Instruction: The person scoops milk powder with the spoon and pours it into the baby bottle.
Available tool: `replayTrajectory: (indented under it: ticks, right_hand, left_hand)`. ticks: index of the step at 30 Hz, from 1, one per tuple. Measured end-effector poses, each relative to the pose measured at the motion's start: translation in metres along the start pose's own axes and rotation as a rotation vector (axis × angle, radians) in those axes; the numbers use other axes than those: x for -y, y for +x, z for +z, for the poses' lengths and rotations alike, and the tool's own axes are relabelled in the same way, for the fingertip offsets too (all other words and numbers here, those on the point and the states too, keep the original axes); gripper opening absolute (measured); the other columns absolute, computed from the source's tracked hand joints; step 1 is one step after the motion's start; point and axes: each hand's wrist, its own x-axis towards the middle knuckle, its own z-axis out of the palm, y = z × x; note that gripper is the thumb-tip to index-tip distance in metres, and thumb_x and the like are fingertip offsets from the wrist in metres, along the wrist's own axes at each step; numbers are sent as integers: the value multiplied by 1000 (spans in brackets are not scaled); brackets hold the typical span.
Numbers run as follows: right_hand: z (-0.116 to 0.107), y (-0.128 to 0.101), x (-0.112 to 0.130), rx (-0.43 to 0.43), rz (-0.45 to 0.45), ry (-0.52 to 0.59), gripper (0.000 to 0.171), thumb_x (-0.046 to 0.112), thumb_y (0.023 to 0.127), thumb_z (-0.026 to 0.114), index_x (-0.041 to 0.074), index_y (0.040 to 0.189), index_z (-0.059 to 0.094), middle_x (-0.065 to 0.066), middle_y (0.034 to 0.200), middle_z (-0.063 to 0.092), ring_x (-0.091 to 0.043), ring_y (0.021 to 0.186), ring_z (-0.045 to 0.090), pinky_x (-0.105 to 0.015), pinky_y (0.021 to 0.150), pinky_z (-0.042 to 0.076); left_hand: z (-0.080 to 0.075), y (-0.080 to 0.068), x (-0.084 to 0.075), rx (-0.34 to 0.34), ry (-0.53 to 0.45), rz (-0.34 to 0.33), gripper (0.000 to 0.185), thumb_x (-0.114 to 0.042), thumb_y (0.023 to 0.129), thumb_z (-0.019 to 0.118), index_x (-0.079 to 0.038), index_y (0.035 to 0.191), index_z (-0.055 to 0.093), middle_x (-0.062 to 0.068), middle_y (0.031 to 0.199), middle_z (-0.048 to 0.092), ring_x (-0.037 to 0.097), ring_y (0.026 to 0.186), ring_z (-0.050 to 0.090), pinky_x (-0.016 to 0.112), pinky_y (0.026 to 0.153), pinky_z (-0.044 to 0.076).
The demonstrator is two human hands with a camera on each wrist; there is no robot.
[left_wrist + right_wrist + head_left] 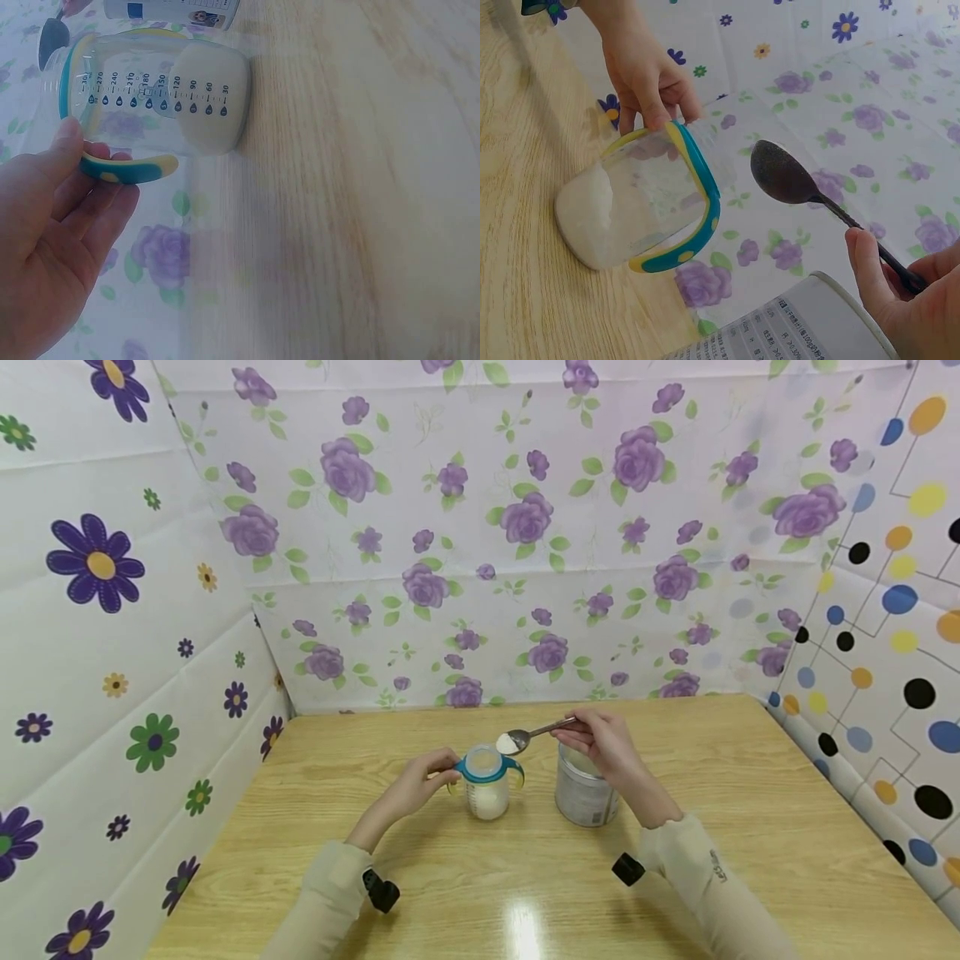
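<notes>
A clear baby bottle (487, 795) with a blue-and-yellow two-handled collar stands upright on the table. White contents fill its lower part, to about the 120 mark in the left wrist view. My left hand (420, 783) pinches the near-left handle (127, 169) between thumb and fingers. In my right hand (603, 745) is a metal spoon (784, 172), gripped by its handle. White powder (507, 743) heaps in the spoon's bowl, which hovers just above and right of the bottle's open mouth (483, 762). Below the right hand sits a powder tin (585, 797), partly hidden by that hand.
The wooden table (360, 739) meets a flower-printed cloth wall (420, 585) at the back. Patterned cloth also hangs on the left and right sides. Each wrist carries a small black camera (381, 891).
</notes>
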Motion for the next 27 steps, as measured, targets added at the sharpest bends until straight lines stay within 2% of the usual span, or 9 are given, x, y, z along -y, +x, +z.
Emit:
replayTrajectory:
  ticks: [10, 18, 24, 27]
  right_hand:
    - [4, 2, -3, 16, -13, -15, 29, 11, 105, 39, 4, 93, 65, -7, 83, 74, -14, 79, 74, -25, 78, 58]
    - [13, 2, -5, 5, -35, -89, 23, 12, 105, 39, -5, 109, 55, -5, 84, 72, -12, 79, 73, -24, 79, 58]
    - [19, 2, -8, 18, -70, -115, 23, 13, 105, 40, -3, 108, 56, -5, 86, 71, -13, 80, 73, -25, 80, 58]
    - [22, 3, -11, 30, -102, -117, 22, 12, 105, 40, -4, 108, 56, -4, 86, 71, -13, 80, 73, -26, 80, 58]
  left_hand:
    - [-1, 1, 0, 7, -10, 14, 8, -19, 100, 53, -15, 103, 60, 21, 100, 67, 28, 89, 64, 55, 80, 52]
    - [-1, 1, 1, 5, 1, 30, 8, -19, 100, 53, -15, 103, 60, 22, 102, 68, 31, 91, 65, 54, 81, 53]
    - [-1, 1, 1, 7, -2, 28, 9, -19, 100, 53, -13, 103, 60, 22, 102, 68, 33, 91, 65, 57, 81, 52]
    - [-1, 1, 0, 5, 3, 21, 8, -19, 100, 54, -15, 102, 60, 22, 100, 68, 31, 90, 65, 55, 81, 52]
